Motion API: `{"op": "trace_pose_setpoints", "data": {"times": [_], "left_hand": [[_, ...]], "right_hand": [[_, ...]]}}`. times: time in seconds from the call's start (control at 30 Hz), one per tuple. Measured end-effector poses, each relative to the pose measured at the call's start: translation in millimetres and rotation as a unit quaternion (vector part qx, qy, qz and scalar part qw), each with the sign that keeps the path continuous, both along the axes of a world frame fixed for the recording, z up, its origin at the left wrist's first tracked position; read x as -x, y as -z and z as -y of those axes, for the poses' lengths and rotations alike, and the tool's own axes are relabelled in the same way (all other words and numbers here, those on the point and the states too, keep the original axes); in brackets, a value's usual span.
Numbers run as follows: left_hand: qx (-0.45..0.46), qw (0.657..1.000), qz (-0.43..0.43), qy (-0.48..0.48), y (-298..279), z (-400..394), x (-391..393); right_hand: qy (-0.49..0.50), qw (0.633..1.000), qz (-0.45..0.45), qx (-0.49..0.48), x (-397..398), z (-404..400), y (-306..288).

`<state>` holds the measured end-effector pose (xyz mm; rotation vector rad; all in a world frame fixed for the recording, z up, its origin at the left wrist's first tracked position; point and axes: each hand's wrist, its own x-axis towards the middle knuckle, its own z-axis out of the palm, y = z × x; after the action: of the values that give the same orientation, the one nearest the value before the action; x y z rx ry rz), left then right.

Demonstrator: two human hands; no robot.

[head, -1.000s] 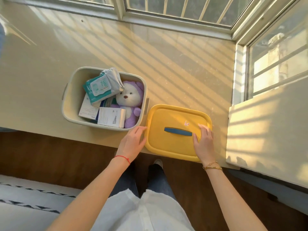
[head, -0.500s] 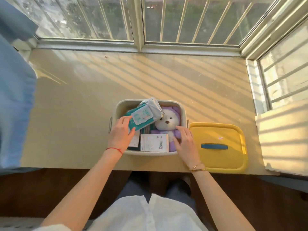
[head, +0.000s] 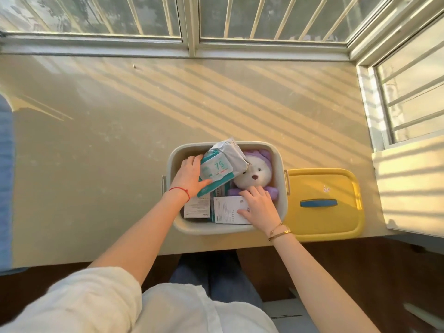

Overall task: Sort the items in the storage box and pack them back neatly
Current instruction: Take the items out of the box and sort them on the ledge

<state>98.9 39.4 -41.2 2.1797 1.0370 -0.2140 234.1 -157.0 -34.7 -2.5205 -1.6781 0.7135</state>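
An open beige storage box point(head: 280, 162) stands near the front edge of the window ledge. Inside it lie a teal pack of wipes point(head: 216, 170) with a grey pouch point(head: 231, 152) behind it, a white and purple plush bear point(head: 255, 175) and two white cartons point(head: 227, 210) point(head: 197, 207). My left hand point(head: 188, 176) grips the left side of the wipes pack, thumb under its lower edge. Over the right carton, my right hand point(head: 258, 206) rests with its fingers spread, fingertips at the bear's body.
The box's yellow lid point(head: 322, 183) with a blue handle point(head: 318, 203) lies flat right of the box. Window frames bound the ledge point(head: 108, 131) at the back and right. A blue cloth point(head: 6, 164) hangs at the left edge.
Both hands left the lid and went into the box. The left hand has closed on the wipes pack; the right hand slid down from the bear onto the right carton.
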Motion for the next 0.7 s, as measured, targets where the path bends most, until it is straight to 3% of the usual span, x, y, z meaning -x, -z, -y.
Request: {"op": "trace_pose_setpoints", "data": {"times": [0.17,0.3,0.5,0.6,0.7], "left_hand": [[0.004,0.999,-0.033,-0.011,1,7,5],[0.032,0.997,0.003,-0.065,0,22,18],[0.058,0.986,0.027,-0.152,-21,39,42],[0.056,0.971,0.049,-0.226,-41,35,66],[0.045,0.945,0.093,-0.31,-66,19,100]], "right_hand": [[-0.034,0.999,0.023,0.017,-11,-6,-1],[-0.034,0.999,-0.006,0.03,-19,-1,-6],[0.109,0.985,-0.127,-0.04,-28,14,-33],[0.232,0.95,-0.181,-0.103,-27,5,-49],[0.28,0.922,-0.229,-0.138,-11,-16,-61]]}}
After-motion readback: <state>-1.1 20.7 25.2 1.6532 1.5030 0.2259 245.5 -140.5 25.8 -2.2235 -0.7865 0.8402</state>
